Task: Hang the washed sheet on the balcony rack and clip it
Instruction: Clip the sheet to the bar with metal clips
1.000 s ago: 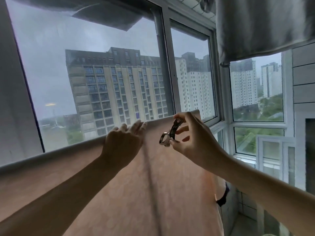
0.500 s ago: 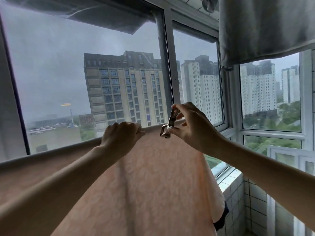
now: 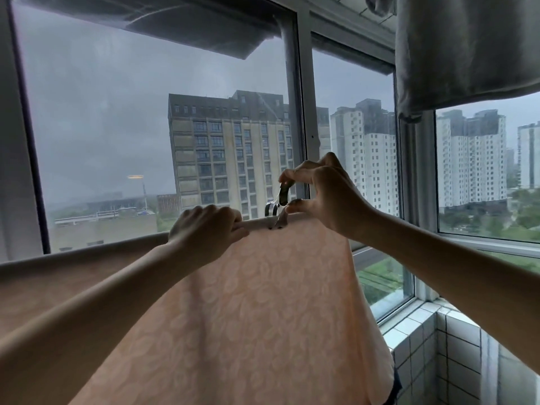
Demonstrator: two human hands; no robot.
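The peach patterned sheet (image 3: 263, 302) is draped over the rack bar (image 3: 257, 224), which runs from the lower left of the view up toward the window frame (image 3: 301, 112), and the cloth falls toward the viewer from that fold. The fold is gripped by the left hand (image 3: 206, 229), whose fingers are curled over the covered bar just to the left of the clip. A metal clip (image 3: 277, 206) is pinched by the right hand (image 3: 324, 197) between thumb below and curled fingers above, and its lower end is set at the top of the fold; whether its jaws are already closed on cloth and bar, or only resting there, cannot be told from this angle. Several failures can be judged possible. If the pinch is released before the jaws straddle both layers and the bar, only a thin lip of fabric may be caught, and the clip could spring off and be lost behind the cloth. If the left hand's hold is relaxed too soon, the damp weight on the near side could drag the sheet along or off the bar. Because the clip sits close to the sheet's right edge, that edge could be bunched or pulled askew. A grey cloth (image 3: 467, 48) hangs overhead at the upper right, well apart from the hands
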